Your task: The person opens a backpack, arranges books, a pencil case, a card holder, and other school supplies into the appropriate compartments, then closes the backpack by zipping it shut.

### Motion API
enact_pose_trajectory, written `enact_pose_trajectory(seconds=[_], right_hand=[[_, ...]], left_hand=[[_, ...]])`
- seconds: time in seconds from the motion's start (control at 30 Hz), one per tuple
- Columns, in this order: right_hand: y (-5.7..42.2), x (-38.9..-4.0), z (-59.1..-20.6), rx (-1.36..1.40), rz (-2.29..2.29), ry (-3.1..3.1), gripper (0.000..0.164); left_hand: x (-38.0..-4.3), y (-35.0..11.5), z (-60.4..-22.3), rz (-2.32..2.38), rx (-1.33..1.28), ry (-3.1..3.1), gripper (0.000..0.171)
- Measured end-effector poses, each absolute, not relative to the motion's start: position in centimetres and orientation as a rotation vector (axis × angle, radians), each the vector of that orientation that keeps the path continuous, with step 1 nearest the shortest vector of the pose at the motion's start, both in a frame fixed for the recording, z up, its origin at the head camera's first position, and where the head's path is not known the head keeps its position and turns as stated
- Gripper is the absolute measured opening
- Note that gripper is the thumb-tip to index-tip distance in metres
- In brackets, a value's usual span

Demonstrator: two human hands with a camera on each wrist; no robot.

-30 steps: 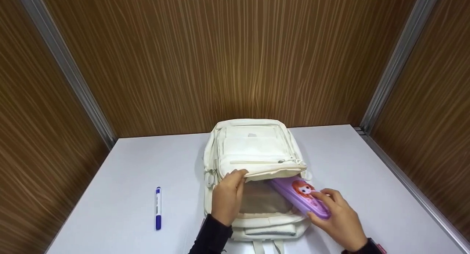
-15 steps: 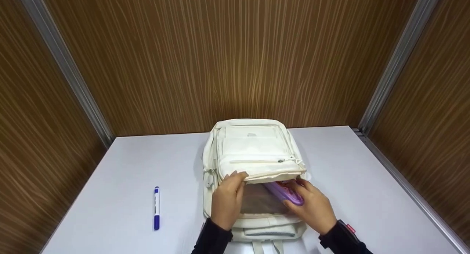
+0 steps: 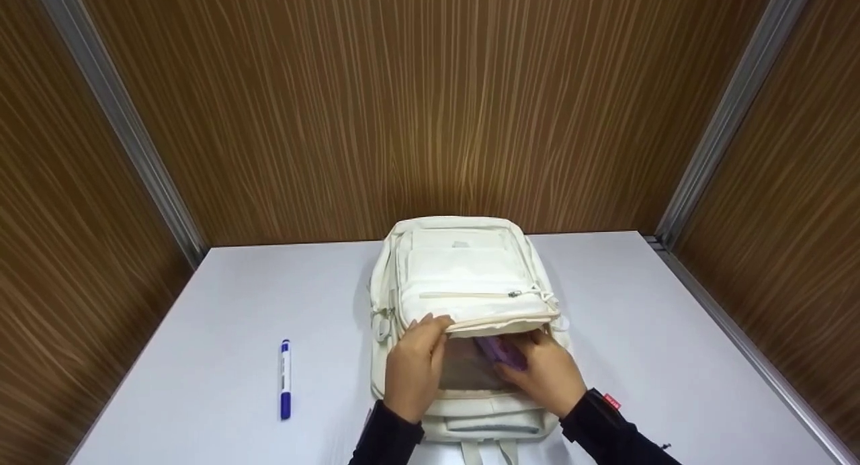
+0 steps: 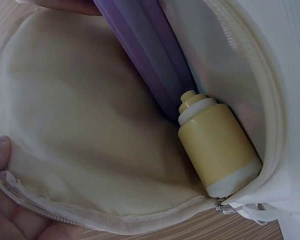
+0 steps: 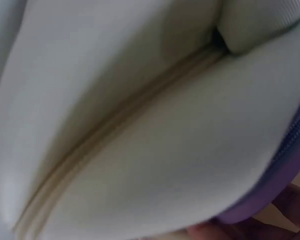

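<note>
Near the desk's (image 3: 215, 344) left edge, a marker (image 3: 285, 379) points front to back. The left hand (image 3: 414, 369) pinches the backpack's (image 3: 467, 267) flap (image 3: 502, 324); inside sit a yellow bottle (image 4: 217, 150) and a purple case (image 4: 149, 55), its long axis slanting toward the far left corner, the right hand's (image 3: 547, 372) curled fingers gripping its near end.

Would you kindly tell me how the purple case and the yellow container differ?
The purple case is elongated, while the yellow container is shorter and rounded. The right hand holds the purple case; no hand touches the yellow container. Both are at least partly inside the backpack.
</note>
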State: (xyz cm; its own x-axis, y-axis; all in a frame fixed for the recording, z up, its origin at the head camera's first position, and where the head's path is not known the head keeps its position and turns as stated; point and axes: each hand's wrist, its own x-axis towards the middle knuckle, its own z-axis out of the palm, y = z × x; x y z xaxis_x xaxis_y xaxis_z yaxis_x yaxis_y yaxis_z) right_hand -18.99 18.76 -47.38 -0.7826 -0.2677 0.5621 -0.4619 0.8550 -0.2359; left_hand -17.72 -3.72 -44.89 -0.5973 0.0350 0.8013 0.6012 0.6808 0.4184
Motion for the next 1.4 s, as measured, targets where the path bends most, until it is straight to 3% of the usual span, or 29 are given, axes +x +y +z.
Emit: enact_pose_trajectory(seconds=[0.43,0.77,1.0,1.4], right_hand=[[19.6,-18.9,-47.0,0.971,0.55,-2.557,0.068],[18.8,-19.3,-46.6,0.931,0.585,-2.624,0.071],[18.3,-20.6,-46.8,0.874,0.672,-2.608,0.052],[18.1,-22.5,-47.1,0.854,0.597,-2.398,0.037]], left_hand=[[-17.6,-4.0,-45.0,-0.872,-0.473,-2.09,0.015],[-17.5,-4.0,-45.0,-0.875,-0.466,-2.095,0.016],[-17.5,-3.9,-45.1,-0.848,-0.472,-2.086,0.017],[-17.6,-3.9,-45.0,-0.846,-0.488,-2.088,0.018]])
